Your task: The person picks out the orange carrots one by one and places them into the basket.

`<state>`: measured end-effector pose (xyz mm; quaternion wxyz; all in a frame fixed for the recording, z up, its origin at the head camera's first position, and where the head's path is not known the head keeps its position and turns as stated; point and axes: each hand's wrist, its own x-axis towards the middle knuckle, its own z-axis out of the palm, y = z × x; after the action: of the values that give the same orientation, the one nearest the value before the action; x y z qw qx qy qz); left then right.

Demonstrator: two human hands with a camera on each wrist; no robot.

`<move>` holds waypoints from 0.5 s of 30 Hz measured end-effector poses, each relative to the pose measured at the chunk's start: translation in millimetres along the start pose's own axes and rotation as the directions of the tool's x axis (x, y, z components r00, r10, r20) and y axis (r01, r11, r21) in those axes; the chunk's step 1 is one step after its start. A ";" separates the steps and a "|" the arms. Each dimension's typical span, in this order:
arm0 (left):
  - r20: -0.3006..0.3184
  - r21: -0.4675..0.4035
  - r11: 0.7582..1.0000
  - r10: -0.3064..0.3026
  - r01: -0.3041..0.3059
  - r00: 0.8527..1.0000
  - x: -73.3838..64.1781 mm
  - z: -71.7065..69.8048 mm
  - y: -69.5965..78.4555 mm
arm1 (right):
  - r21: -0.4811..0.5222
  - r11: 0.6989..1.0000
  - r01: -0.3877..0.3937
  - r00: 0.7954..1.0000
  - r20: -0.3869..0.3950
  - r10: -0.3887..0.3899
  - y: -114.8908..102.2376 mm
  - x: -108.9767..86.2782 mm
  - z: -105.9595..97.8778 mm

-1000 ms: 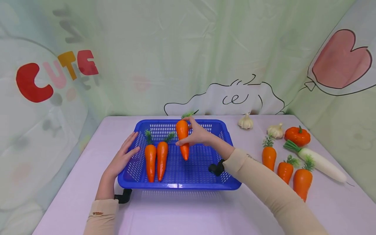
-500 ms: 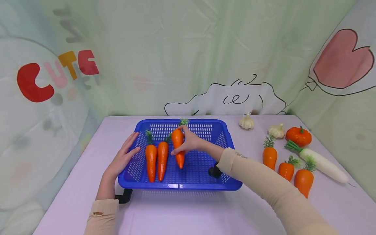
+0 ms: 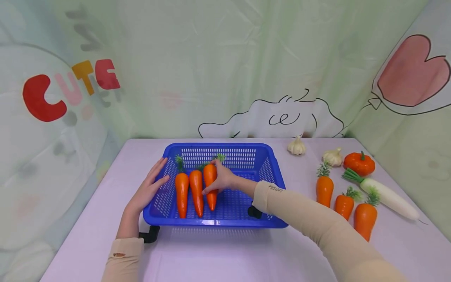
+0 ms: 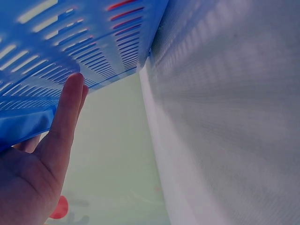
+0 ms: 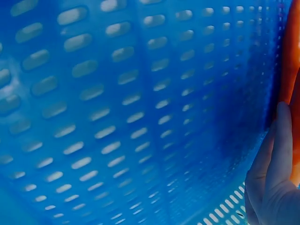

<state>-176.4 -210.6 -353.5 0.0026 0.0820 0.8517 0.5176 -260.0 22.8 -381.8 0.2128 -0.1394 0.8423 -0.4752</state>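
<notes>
A blue perforated plastic basket (image 3: pixel 215 222) stands on the table in the head view. My left hand (image 3: pixel 149 188) holds its left rim, the thumb reaching over the edge; in the left wrist view a straight finger (image 4: pixel 70 103) lies against the basket's outer wall. Inside, my right hand (image 3: pixel 223 178) grips an orange carrot (image 3: pixel 210 174) with green top, thumb on one side and fingers on the other. The carrot points tip toward me, low in the basket. To its left lie two more carrots, a left one (image 3: pixel 181 194) and a middle one (image 3: pixel 196 192), side by side.
Right of the basket lie several vegetables: two garlic bulbs, one at the back (image 3: pixel 296 146) and one farther right (image 3: pixel 332 157), a small orange pumpkin (image 3: pixel 359 164), a white radish (image 3: pixel 389 197) and three shorter carrots, the nearest (image 3: pixel 365 219) at the front. A printed curtain (image 3: pixel 225 70) hangs behind the table.
My right hand has lowered the gripped carrot leftward and toward me, beside the other two. The middle carrot's tip has swung slightly right. My left hand keeps its place on the rim.
</notes>
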 end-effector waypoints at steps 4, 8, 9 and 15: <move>0.004 0.004 1.000 0.005 -0.005 1.000 0.9 0.4 0.8 | -0.046 0.999 -0.005 1.000 -0.011 0.004 3.4 -0.6 1.5; 0.009 0.007 1.000 0.006 -0.006 1.000 1.2 0.7 1.3 | -0.078 0.997 -0.004 1.000 -0.002 0.004 6.6 -1.2 3.6; 0.009 0.007 1.000 0.005 -0.005 1.000 1.3 0.7 1.4 | -0.081 0.997 -0.003 1.000 -0.001 0.003 7.1 -1.3 4.1; 0.007 0.004 1.000 0.009 -0.009 1.000 1.3 0.5 1.3 | -0.105 0.994 -0.008 1.000 -0.003 0.007 8.4 0.4 6.8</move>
<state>-177.4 -209.4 -352.5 0.0032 0.0875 0.8524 0.5155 -257.2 21.9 -392.3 0.2061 -0.1467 0.8668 -0.4296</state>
